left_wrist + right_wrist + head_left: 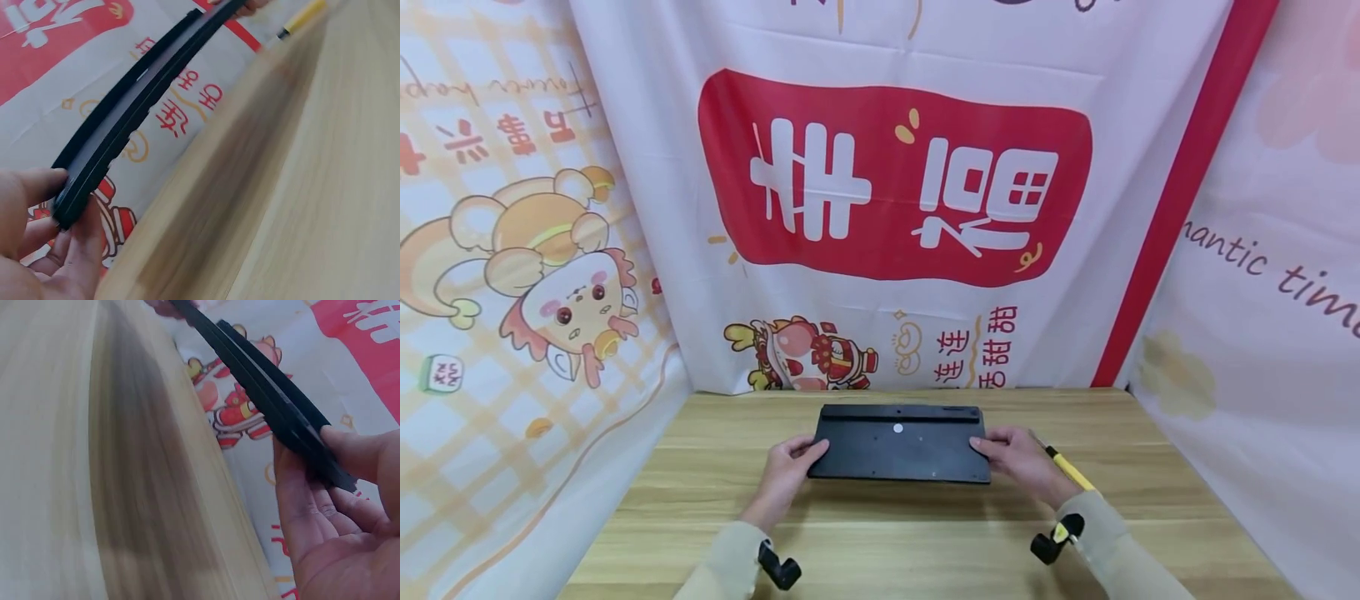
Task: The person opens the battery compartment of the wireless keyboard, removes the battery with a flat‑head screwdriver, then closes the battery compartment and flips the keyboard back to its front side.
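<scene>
A black keyboard is held up off the wooden table, its flat underside turned toward the head camera. My left hand grips its left end, thumb on the underside and fingers beneath. At the other end, my right hand pinches it the same way. In the left wrist view the keyboard is seen edge-on, with a bumpy row of keys along its lower side. The right wrist view shows the keyboard between thumb and curled fingers, apart from the tabletop. Most of the key side is hidden.
A yellow-handled tool with a thin shaft, like a screwdriver, lies on the table beside my right forearm. Printed cloth hangs behind the table's far edge and along both sides. The keyboard casts a shadow on the wood.
</scene>
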Demonstrator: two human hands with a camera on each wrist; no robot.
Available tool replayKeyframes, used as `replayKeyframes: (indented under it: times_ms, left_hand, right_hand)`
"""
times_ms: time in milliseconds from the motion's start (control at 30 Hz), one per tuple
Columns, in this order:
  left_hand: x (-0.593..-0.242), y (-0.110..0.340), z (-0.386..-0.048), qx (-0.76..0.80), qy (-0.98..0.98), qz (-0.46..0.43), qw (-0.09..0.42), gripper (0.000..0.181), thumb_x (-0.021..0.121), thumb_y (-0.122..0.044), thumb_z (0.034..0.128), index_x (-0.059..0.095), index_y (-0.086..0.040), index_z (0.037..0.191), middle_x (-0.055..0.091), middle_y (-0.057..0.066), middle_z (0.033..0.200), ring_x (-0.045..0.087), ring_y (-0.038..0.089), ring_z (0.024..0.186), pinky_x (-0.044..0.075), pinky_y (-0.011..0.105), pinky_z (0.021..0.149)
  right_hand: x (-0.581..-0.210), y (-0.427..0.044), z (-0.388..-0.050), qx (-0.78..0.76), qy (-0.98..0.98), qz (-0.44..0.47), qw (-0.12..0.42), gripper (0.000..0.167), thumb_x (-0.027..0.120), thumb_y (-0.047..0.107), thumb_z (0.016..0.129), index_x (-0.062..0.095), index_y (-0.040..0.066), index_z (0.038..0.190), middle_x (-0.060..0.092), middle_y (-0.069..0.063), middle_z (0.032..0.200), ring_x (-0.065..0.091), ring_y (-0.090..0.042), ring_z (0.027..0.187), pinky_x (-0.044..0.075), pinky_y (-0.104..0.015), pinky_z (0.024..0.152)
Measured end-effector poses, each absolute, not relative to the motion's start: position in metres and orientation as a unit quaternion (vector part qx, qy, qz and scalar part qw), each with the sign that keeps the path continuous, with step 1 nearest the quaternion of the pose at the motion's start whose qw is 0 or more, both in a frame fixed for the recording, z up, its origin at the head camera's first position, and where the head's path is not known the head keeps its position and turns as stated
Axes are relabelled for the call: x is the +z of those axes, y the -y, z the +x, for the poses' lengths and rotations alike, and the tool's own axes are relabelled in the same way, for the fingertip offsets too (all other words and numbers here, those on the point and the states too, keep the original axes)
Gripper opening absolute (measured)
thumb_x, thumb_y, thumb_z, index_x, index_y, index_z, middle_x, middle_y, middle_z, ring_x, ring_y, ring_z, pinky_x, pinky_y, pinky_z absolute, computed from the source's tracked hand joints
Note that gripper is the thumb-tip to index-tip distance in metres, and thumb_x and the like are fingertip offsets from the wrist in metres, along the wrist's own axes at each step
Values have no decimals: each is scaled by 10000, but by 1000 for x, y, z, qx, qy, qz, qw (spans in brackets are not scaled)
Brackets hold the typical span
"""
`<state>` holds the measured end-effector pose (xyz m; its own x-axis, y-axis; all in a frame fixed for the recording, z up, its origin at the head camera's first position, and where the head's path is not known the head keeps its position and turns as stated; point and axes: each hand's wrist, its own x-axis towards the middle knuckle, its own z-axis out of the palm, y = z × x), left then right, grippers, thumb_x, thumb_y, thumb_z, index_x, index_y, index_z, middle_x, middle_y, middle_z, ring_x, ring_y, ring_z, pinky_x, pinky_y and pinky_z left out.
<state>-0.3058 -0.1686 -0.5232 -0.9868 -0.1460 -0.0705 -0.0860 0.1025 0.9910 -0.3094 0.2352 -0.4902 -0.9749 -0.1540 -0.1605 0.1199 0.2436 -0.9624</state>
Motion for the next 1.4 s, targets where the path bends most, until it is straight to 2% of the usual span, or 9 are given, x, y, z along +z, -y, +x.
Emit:
replayKeyframes:
  times_ms: [100,200,400,633,833,967,1133,1233,1400]
  left_hand:
    - [-522,172,-303,-637,767,69,6,462,785,-330,970,724,-11,1297,706,126,1173,628,142,913,569,227,726]
    - [-522,172,-302,-616,786,59,-5,405,775,-322,979,752,-25,1254,734,120,1170,666,144,911,610,268,763]
    - [-530,171,-304,-568,822,45,-8,310,806,-313,953,808,-62,1134,781,110,1140,691,136,862,607,286,733]
    - [-540,165,-305,-503,863,22,37,225,828,-250,930,824,-62,1054,793,58,919,681,126,655,575,273,596]
    - [-540,158,-307,-441,895,-7,67,140,813,-233,942,843,-101,978,733,-8,693,606,110,558,509,268,573]
    - [-538,154,-309,-401,911,-27,93,110,810,-201,943,850,-99,937,771,17,755,616,82,623,532,287,635]
    - [-533,150,-311,-383,919,-15,91,121,809,-198,945,848,-89,910,798,30,830,641,81,681,540,298,651]
    - [-534,149,-311,-376,923,-11,85,167,805,-203,949,826,-100,819,736,-15,713,586,97,631,474,277,620]
    - [-540,149,-312,-356,931,-21,84,373,813,-196,940,665,-120,605,476,-69,528,440,123,529,348,259,556]
  right_hand:
    - [-492,-239,-314,-601,-792,-16,108,360,771,360,979,727,13,1063,718,0,919,664,-119,824,617,-317,806]
    - [-495,-240,-317,-579,-810,-8,95,299,779,331,975,700,48,918,617,39,767,571,-110,714,550,-285,692]
    - [-503,-238,-319,-500,-864,19,63,417,802,320,954,542,123,693,460,38,626,472,-160,623,372,-269,573]
    - [-512,-234,-316,-449,-891,30,57,462,786,302,968,502,130,648,409,36,579,405,-147,542,295,-252,501]
    - [-514,-228,-317,-406,-913,16,26,396,806,230,946,580,104,646,482,30,559,461,-132,522,333,-249,484]
    - [-515,-224,-319,-372,-928,15,16,381,813,232,938,628,92,636,498,25,545,462,-128,509,346,-251,485]
    - [-520,-222,-323,-351,-936,13,19,404,800,243,949,660,77,608,463,31,504,406,-117,466,295,-249,467]
    - [-524,-222,-325,-345,-938,14,25,438,793,244,954,632,95,574,445,38,491,386,-111,455,270,-244,457]
    - [-527,-220,-328,-325,-945,11,26,524,797,238,950,516,140,519,355,65,478,323,-101,450,235,-237,454]
